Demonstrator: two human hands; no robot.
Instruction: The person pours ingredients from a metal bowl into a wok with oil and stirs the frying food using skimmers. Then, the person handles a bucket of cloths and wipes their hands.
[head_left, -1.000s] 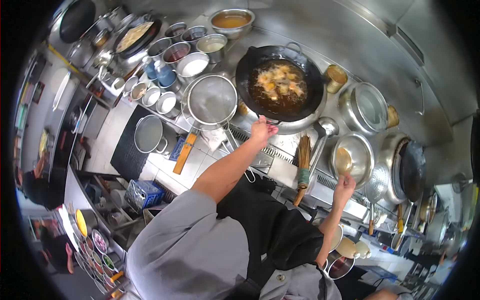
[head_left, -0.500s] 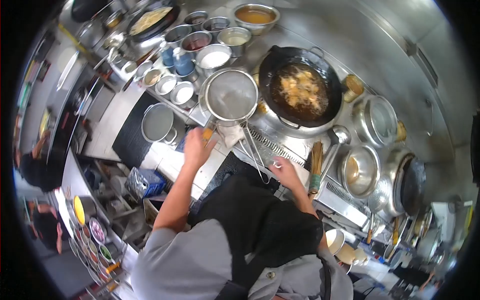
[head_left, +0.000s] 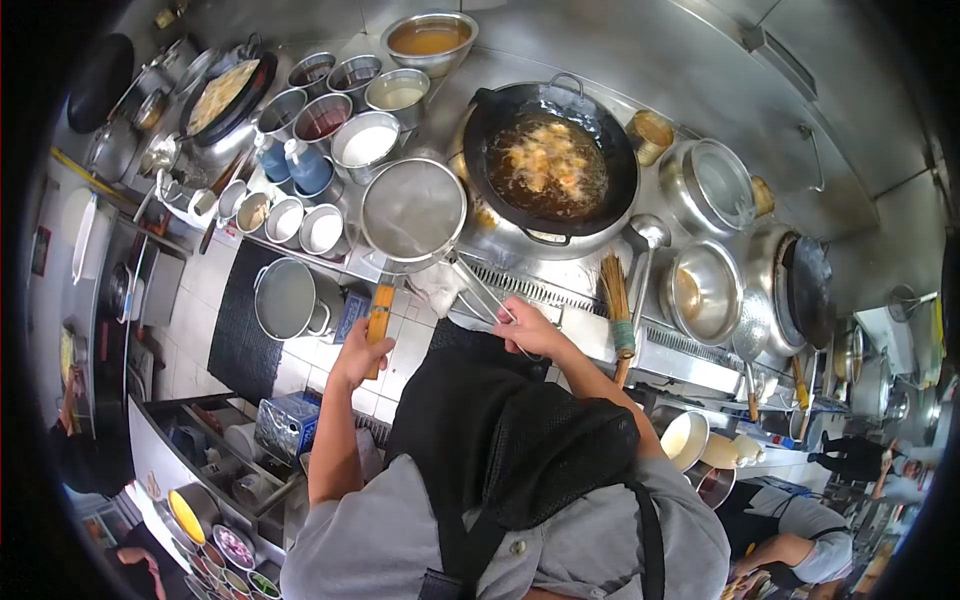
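My left hand [head_left: 361, 354] is closed round a flat wooden handle [head_left: 379, 318] that points up toward the round mesh strainer. Around the wire handle of the fine mesh strainer [head_left: 413, 210] the fingers of my right hand [head_left: 528, 328] are closed. The strainer's round mesh lies at the counter edge, left of a black wok [head_left: 628, 185]. Battered golden pieces [head_left: 548, 158] bubble in dark oil inside the wok. A folded cloth [head_left: 436, 288] is beneath the strainer handle.
Steel bowls, one with white powder [head_left: 365, 141], stand at the upper left near blue bottles [head_left: 310, 168]. A bamboo brush [head_left: 617, 300], a ladle [head_left: 650, 232] and a steel bowl [head_left: 703, 292] are at right. A grey pot [head_left: 286, 300] is below left. Another person [head_left: 790, 530] is at lower right.
My right hand has left the steel bowl and closed on the strainer handle. My left hand has moved from the wok's near handle to the wooden handle.
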